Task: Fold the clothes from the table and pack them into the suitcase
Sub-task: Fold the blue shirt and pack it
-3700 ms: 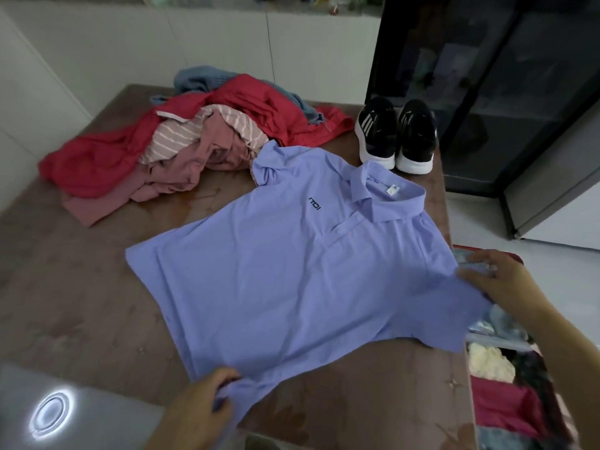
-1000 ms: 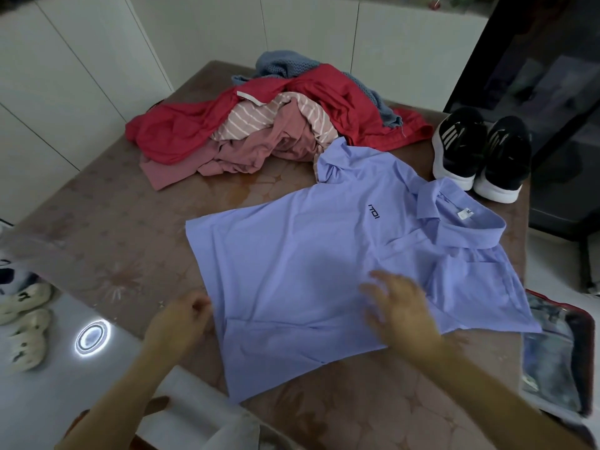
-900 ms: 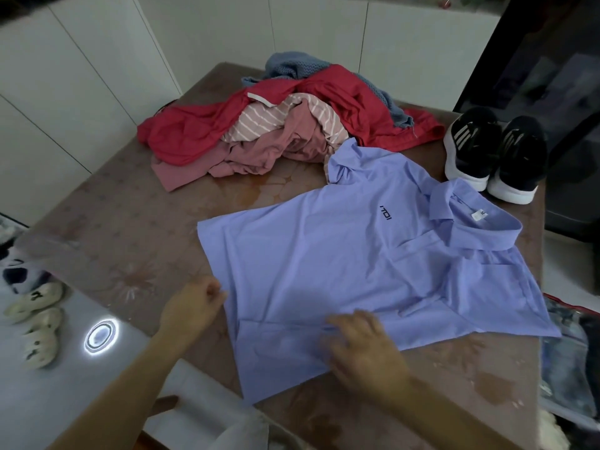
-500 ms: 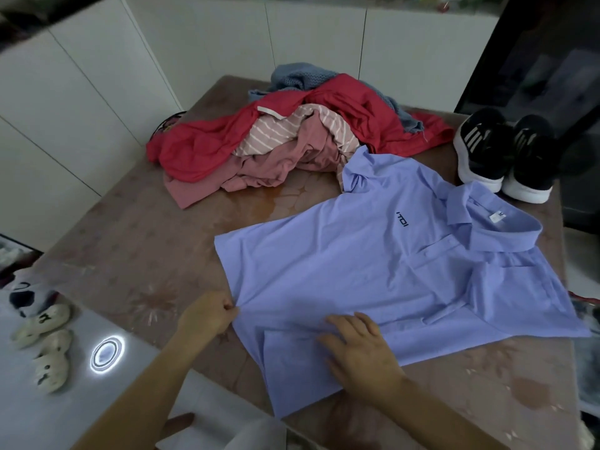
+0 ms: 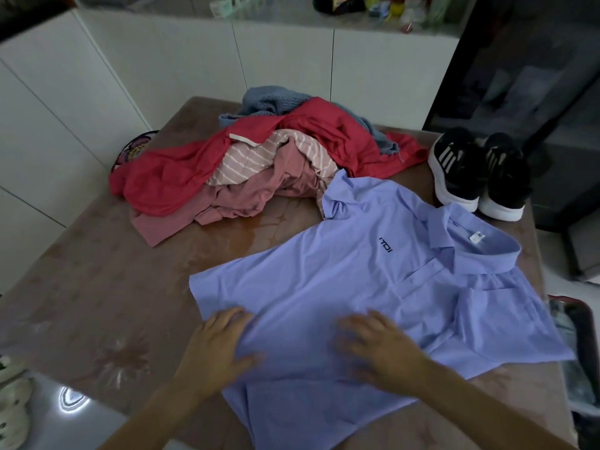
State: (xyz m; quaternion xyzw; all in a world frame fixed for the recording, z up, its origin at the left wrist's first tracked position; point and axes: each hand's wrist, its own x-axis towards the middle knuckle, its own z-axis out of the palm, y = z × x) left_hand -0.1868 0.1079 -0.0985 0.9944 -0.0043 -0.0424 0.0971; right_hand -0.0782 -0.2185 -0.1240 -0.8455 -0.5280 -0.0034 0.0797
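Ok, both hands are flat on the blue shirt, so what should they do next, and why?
Probably fold the far sleeve inward. The left hand and right hand press the blue shirt flat, and the near sleeve looks tucked in, but that one sticks out.

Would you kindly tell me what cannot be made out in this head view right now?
Head view:
- suitcase: cut off by the right edge, contents dark and unreadable.
- grey-blue knit: mostly buried under the red garment.
- right hand: motion-blurred, fingers indistinct on the blue polo shirt.
- counter clutter: cut by the top edge, too blurred to identify.
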